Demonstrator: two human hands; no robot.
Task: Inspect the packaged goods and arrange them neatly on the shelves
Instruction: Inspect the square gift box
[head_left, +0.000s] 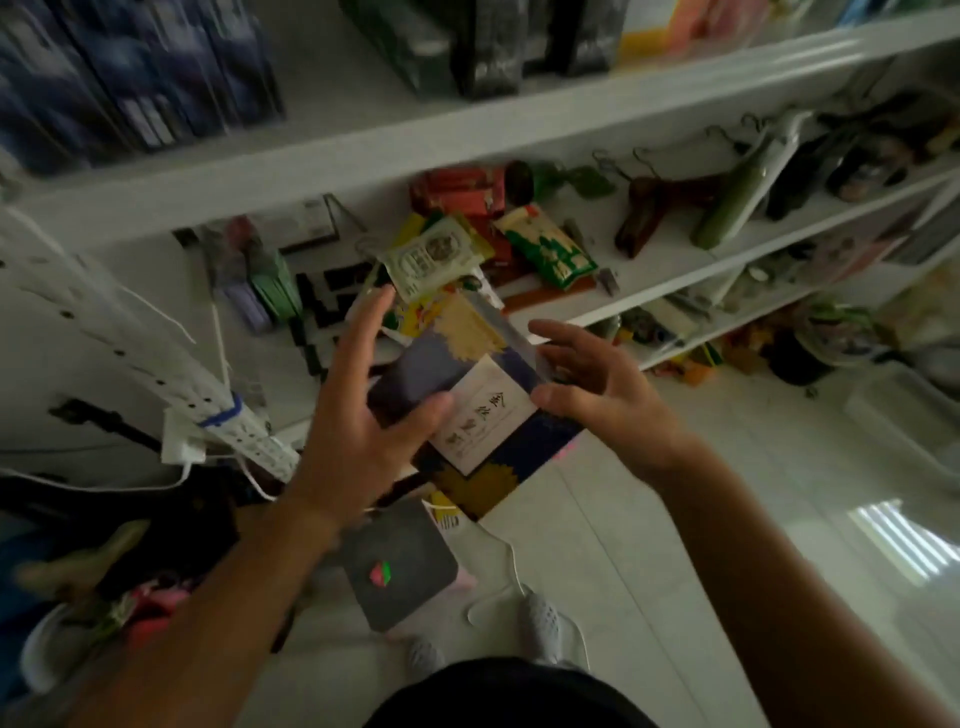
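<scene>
Between the two hands, level with the cluttered middle shelf (670, 254), a dark blue box (483, 410) with a white printed label is held up, tilted, label toward the camera. The left hand (358, 431) grips it: the thumb lies across the front face and the fingers stretch up past the far edge. The right hand (602, 384) is spread wide with loose fingers, its thumb tip at the box's right edge; whether it presses there is lost in blur. This looks like the inspection step, the box being turned over for a check. Just beyond the left fingertips lies a jumble of snack packets (431, 254); above the hands, tall dark boxes (488, 47) stand upright on the upper shelf (467, 140). Next, probably, comes choosing a free spot and setting the box down squarely, which needs both hands to close on it.
</scene>
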